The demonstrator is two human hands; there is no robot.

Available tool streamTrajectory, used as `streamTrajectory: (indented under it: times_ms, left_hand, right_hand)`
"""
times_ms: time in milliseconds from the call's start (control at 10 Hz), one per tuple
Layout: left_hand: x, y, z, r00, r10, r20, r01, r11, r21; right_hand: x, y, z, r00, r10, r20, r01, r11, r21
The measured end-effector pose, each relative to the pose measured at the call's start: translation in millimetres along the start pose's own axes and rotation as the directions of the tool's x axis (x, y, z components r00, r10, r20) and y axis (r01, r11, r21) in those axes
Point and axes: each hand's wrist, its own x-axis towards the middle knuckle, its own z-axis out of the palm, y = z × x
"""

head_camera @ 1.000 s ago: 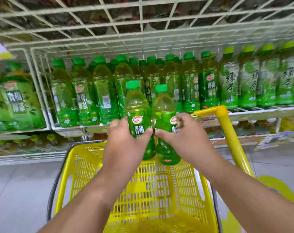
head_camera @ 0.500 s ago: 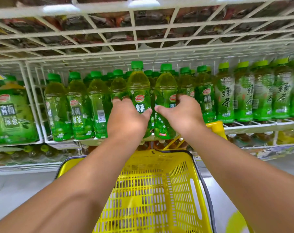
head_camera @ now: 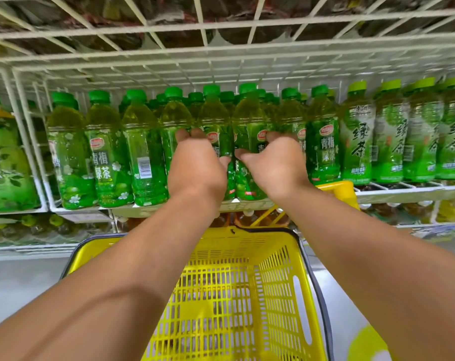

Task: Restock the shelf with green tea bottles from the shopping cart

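Observation:
Two green tea bottles stand side by side at the front edge of the white wire shelf [head_camera: 247, 204]. My left hand [head_camera: 196, 168] is wrapped around the left bottle [head_camera: 217, 121], and my right hand [head_camera: 275, 166] around the right bottle [head_camera: 248, 121]. Both bottles are upright, with green caps and green labels, and their bases rest on the shelf among a row of the same bottles [head_camera: 106, 152]. My thumbs nearly touch between the two bottles. Below my arms the yellow shopping cart basket [head_camera: 236, 295] shows no bottles inside.
Above the bottles runs a white wire shelf [head_camera: 221, 48] with little headroom over the caps. Lighter-labelled green tea bottles [head_camera: 356, 142] fill the shelf's right part, large green bottles [head_camera: 5, 162] the left bay. The cart's yellow handle [head_camera: 338, 191] rises by my right wrist.
My hands lifted the two bottles from over the cart up to the shelf and pushed them in among the row; their bases now rest on the shelf edge.

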Motion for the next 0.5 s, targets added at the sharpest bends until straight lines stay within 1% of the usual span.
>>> streamTrajectory:
  times_ms: [100,200,300,400,500]
  left_hand:
    - [-2,-3,4,0.999,0.035,-0.017,-0.033,0.996,0.086]
    - [-8,-12,6,0.993,0.096,-0.074,-0.075,0.965,0.250]
    - [-10,-20,6,0.967,0.229,-0.115,-0.165,0.900,0.403]
    - [-9,-38,3,0.933,0.353,-0.066,-0.292,0.852,0.434]
    - [-12,-50,-2,0.928,0.373,-0.006,-0.333,0.836,0.436]
  right_hand:
    - [2,2,4,0.999,-0.030,-0.016,0.029,0.998,-0.060]
    - [2,4,11,0.998,-0.057,0.012,0.058,0.992,-0.111]
    - [-2,8,15,0.994,-0.103,0.024,0.105,0.968,-0.228]
    - [-8,15,13,0.985,-0.170,0.006,0.159,0.909,-0.384]
    - [-17,14,10,0.964,-0.265,-0.009,0.235,0.872,-0.430]
